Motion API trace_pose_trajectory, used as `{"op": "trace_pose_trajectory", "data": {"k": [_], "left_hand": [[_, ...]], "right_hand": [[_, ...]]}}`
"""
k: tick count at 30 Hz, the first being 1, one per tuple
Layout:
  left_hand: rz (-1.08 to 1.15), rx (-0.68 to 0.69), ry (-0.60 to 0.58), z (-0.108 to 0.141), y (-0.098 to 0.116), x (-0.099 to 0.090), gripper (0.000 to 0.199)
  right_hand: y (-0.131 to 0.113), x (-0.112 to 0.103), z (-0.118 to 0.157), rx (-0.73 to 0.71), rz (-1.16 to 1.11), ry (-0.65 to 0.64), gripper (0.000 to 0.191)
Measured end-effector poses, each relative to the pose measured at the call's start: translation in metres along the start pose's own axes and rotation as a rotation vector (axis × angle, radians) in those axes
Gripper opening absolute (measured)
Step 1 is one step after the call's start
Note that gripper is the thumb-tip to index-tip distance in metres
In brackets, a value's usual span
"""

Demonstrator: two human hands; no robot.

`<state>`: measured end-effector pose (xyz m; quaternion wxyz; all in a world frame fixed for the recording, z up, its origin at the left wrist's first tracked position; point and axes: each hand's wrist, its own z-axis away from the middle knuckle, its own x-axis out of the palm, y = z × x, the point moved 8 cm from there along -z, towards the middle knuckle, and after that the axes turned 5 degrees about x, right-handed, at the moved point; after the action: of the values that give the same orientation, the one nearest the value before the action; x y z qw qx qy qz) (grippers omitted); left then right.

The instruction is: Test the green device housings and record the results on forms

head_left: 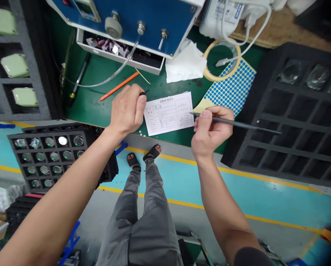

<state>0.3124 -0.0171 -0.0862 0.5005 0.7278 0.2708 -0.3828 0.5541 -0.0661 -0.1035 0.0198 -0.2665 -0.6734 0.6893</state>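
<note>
A white printed card with handwriting lies on the green work surface, between my two hands. My right hand is closed around a thin black pen, its tip over the card's right edge. At the card's left edge my left hand is curled, with a small black item, perhaps a pen cap, sticking out between thumb and finger. An orange stick lies just beyond my left hand.
Behind stands a blue machine above an open drawer. A tape roll, blue-dotted sheet and tissue lie behind the card. Black foam trays flank the right; others are left. A black marker lies left.
</note>
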Motion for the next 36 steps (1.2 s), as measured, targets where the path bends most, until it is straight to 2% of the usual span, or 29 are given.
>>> {"op": "trace_pose_trajectory", "data": {"k": [2, 6, 8, 12, 16, 18, 22, 24, 30, 36], "left_hand": [[-0.015, 0.028, -0.041, 0.002, 0.002, 0.004, 0.047], [-0.03, 0.09, -0.109, 0.004, 0.007, 0.01, 0.05], [-0.042, 0.103, -0.115, 0.005, 0.008, 0.01, 0.049], [-0.057, 0.133, -0.135, 0.004, 0.012, 0.011, 0.048], [-0.081, 0.164, -0.159, 0.004, 0.016, 0.013, 0.046], [-0.108, 0.18, -0.153, 0.004, 0.018, 0.013, 0.045], [-0.157, 0.247, -0.133, 0.009, 0.023, 0.014, 0.035], [-0.193, 0.278, -0.123, 0.013, 0.025, 0.014, 0.03], [-0.22, 0.214, -0.154, 0.015, 0.016, 0.015, 0.032], [-0.157, 0.165, -0.208, 0.008, 0.012, 0.013, 0.052]], "right_hand": [[-0.012, 0.012, -0.004, 0.008, -0.08, -0.041, 0.026], [-0.042, 0.047, -0.01, 0.014, -0.132, -0.261, 0.033], [-0.051, 0.056, -0.011, 0.012, -0.122, -0.306, 0.036], [-0.055, 0.068, -0.012, 0.003, -0.101, -0.321, 0.037], [-0.051, 0.087, -0.008, -0.006, -0.07, -0.472, 0.034], [-0.049, 0.089, -0.006, 0.013, -0.101, -0.507, 0.034], [-0.046, 0.072, -0.006, 0.113, -0.214, -0.328, 0.031], [-0.047, 0.07, -0.003, 0.152, -0.253, -0.273, 0.027], [-0.044, 0.082, -0.006, 0.28, -0.27, -0.282, 0.029], [-0.005, 0.027, -0.032, 0.539, -0.363, -0.001, 0.035]]}}
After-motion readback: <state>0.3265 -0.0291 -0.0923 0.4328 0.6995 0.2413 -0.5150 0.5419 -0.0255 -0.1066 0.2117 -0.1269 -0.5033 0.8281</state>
